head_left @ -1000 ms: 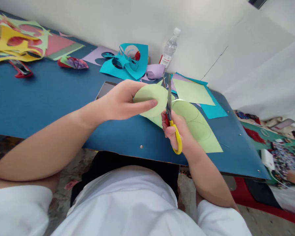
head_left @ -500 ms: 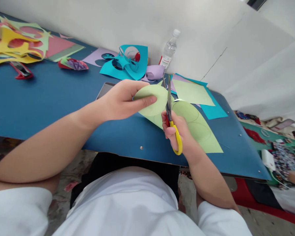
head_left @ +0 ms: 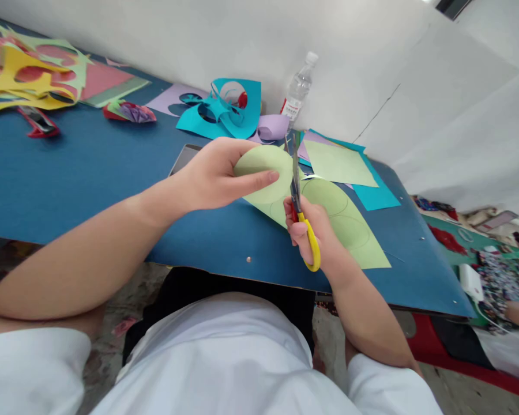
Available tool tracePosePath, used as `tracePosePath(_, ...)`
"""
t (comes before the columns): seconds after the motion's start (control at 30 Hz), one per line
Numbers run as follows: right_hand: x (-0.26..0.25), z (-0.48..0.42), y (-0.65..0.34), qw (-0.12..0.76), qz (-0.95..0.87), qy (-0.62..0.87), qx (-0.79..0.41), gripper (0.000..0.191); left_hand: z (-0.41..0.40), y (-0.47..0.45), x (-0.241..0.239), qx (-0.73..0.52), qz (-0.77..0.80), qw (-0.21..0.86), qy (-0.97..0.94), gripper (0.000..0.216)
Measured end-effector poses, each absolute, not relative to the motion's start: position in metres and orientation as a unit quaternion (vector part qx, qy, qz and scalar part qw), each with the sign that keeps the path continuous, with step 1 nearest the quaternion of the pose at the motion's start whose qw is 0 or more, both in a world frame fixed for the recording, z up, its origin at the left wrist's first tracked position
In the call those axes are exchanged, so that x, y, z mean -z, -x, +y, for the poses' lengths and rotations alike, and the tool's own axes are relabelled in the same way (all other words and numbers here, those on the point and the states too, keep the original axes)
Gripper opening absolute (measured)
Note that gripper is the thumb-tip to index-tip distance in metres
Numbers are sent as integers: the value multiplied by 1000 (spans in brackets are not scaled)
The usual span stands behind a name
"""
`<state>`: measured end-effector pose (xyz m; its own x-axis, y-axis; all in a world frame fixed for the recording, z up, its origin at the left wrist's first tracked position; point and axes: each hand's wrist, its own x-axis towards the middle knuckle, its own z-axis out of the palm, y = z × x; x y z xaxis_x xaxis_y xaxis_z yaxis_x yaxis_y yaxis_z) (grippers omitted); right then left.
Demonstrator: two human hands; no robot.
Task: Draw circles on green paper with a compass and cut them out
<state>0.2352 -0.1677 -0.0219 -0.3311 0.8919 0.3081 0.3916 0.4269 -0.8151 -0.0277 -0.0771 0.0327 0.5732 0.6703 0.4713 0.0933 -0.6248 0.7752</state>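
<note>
My left hand (head_left: 218, 176) pinches the curled-up edge of a light green paper sheet (head_left: 350, 222) with circles drawn on it; thumb on top, fingers behind. My right hand (head_left: 311, 233) grips yellow-handled scissors (head_left: 297, 193), fingers through the loops. The blades point away from me, nearly together, along the edge of the raised round flap (head_left: 263, 170). The rest of the sheet lies flat on the blue table (head_left: 90, 173) to the right of the scissors.
A plastic water bottle (head_left: 298, 89) stands by the wall. Teal cut paper (head_left: 225, 109), a lilac roll (head_left: 272, 125) and flat teal and green sheets (head_left: 341, 164) lie behind. Yellow and red scraps (head_left: 26, 75) pile far left. A dark tablet's corner (head_left: 184, 157) shows under my left hand.
The scissor blades have closed further along the flap's edge. Both hands stay almost where they were.
</note>
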Motion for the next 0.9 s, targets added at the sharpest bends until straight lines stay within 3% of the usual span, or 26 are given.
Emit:
tracePosePath(0.3, 34, -161, -239, 369, -751, 443, -322, 92, -82, 29, -38, -384, 271, 349, -811, 38)
tracePosePath(0.9, 39, -159, -243, 378, -771, 400, -322, 83, -81, 34, -41, -354, 281, 365, -814, 36)
